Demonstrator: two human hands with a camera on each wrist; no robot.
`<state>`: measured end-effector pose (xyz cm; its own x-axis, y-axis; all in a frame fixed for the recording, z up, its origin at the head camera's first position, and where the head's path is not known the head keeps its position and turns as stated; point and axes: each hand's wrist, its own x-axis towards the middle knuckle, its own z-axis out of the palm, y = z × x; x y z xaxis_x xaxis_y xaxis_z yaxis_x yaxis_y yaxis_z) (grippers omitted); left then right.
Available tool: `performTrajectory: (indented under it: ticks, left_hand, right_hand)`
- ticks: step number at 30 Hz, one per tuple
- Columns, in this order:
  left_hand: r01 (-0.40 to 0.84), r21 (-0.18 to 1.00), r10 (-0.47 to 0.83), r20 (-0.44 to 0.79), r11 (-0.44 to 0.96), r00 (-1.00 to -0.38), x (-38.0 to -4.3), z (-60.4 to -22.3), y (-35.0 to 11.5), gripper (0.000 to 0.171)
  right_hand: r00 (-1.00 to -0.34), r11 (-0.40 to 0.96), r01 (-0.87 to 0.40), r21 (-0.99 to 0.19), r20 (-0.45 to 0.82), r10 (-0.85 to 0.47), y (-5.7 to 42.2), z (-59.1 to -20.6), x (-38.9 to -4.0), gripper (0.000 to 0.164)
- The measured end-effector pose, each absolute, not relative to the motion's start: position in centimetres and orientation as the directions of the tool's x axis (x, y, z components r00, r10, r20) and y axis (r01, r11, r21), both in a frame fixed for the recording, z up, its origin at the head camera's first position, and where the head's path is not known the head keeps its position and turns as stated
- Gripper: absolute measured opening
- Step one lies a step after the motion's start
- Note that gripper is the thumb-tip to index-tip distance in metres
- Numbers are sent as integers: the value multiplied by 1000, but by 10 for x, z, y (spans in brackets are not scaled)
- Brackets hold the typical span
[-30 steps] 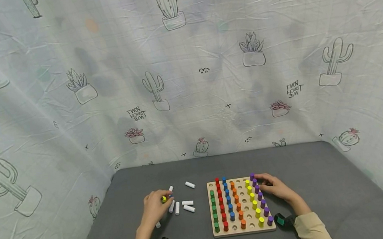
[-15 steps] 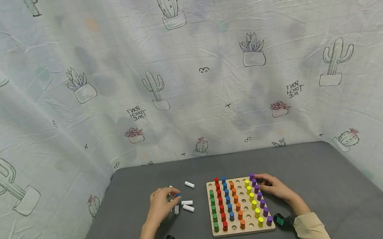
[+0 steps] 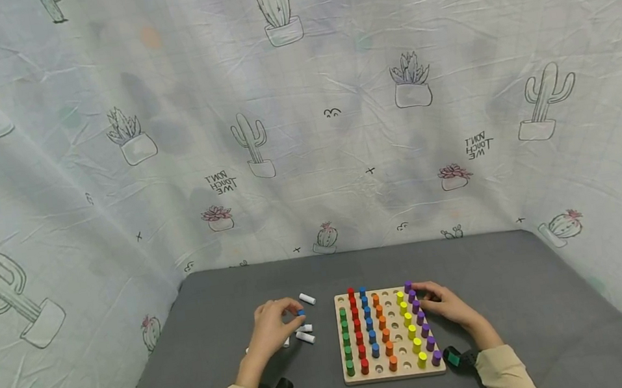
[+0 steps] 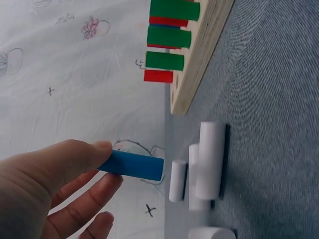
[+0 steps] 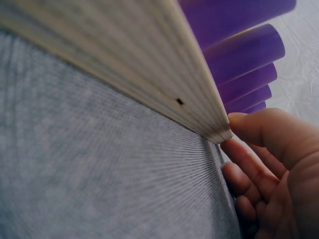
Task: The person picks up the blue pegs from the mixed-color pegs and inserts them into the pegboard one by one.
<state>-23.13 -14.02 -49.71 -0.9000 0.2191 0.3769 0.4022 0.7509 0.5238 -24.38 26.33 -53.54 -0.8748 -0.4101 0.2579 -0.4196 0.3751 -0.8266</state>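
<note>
A blue peg (image 3: 301,312) is pinched between the thumb and fingers of my left hand (image 3: 273,323), just above the table near the loose white pegs (image 3: 306,337). In the left wrist view the peg (image 4: 134,165) lies nearly level, pointing away from the fingers. The wooden pegboard (image 3: 385,377) holds columns of green, red, blue, orange, yellow and purple pegs, with a column of bare holes between orange and yellow. My right hand (image 3: 443,304) grips the board's far right corner beside the purple pegs (image 5: 246,55), thumb at the upper edge and fingers against the side.
Another white peg (image 3: 307,299) lies behind the left hand. Some white pegs are partly hidden by that hand. The grey tabletop (image 3: 263,279) meets a cactus-print curtain (image 3: 371,199) at the back and sides.
My left hand has moved right toward the pegboard with the blue peg. A yellow peg end seen by the hand a second ago is now out of sight. The right hand stays at the board.
</note>
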Motion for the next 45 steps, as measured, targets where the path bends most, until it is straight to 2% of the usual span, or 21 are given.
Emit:
performTrajectory:
  ticks: [16,33,45]
  left_hand:
    - [467,552,301,368,691,-880,-229,-491,-121,13]
    - [520,509,379,361,686,-852,-222,-486,-94,10]
    - [581,520,444,375,626,-814,-215,-483,-81,11]
  right_hand:
    - [-866,360,-437,-825,277,-415,262,-534,-243,38]
    - [-873,370,-424,-827,265,-409,262,-536,-243,39]
    - [-872,370,-423,-827,262,-413,263,-535,-243,39]
